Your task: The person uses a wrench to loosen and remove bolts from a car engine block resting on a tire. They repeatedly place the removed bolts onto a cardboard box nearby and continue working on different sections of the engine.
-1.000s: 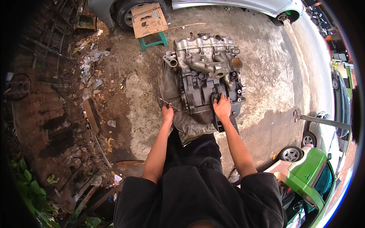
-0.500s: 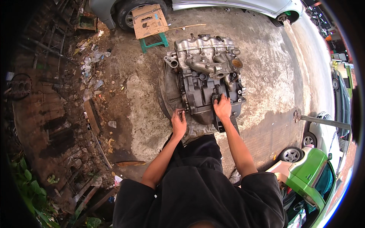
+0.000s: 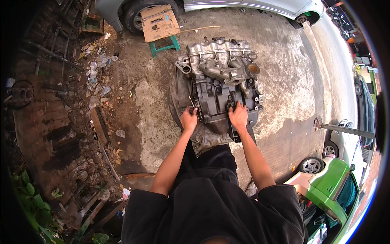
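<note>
A car engine block [image 3: 215, 95] with a silver cover on top and a cast intake manifold [image 3: 221, 72] rests in front of me. At its left side, my left hand [image 3: 188, 120] is closed, thumb and fingers pinched. A thin, shiny metal piece [image 3: 191, 100] juts up past those fingers, its full shape hidden. My right hand [image 3: 238, 115] grips the top of a black metal bracket [image 3: 235, 135] on the engine's near right side. A dark oil pan [image 3: 217, 127] bulges between my hands.
Beneath the engine lies a worn tyre [image 3: 174, 95] with dark sheeting. A green stool [image 3: 163, 44] topped with cardboard stands beyond, beside a silver car [image 3: 243, 5]. Litter [image 3: 97, 67] and wood scraps [image 3: 98, 124] line the left; a green vehicle [image 3: 331, 185] is parked at right.
My left hand has moved up and slightly left along the engine's side, and the thin shiny piece now shows above its fingers. My right hand stays on the bracket.
</note>
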A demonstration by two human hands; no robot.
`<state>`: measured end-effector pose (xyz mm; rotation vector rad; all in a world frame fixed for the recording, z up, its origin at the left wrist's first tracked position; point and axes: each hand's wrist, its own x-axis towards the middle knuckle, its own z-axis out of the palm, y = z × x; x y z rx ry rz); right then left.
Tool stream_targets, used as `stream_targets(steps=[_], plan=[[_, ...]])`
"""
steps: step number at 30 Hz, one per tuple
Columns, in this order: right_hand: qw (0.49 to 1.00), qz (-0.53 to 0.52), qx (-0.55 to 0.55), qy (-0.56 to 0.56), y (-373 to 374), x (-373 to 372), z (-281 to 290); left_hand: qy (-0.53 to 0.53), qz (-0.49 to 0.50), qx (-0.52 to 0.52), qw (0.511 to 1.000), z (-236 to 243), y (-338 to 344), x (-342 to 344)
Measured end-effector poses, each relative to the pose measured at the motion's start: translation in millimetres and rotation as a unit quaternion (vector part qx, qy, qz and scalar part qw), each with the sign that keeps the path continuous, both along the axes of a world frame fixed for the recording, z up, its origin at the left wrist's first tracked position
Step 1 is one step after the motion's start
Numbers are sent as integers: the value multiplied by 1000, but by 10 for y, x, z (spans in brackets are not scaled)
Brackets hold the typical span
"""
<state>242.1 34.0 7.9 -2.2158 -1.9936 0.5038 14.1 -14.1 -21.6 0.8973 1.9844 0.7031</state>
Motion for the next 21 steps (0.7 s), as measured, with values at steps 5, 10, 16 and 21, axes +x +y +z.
stream_targets(steps=[5,10,16,21], plan=[[1000,2,-6,-8,0,9,-28,-332,178,-210,902,-455,178,-202],[1000,2,3,-15,-17,-9,34,-464,315,-186,807,-617,-90,-351],[1000,4,-15,-17,5,-9,43,-286,387,114,869,-553,-336,-235],[1000,-2,-4,-14,-2,-18,13,-112,178,193,958,-389,-514,-78]])
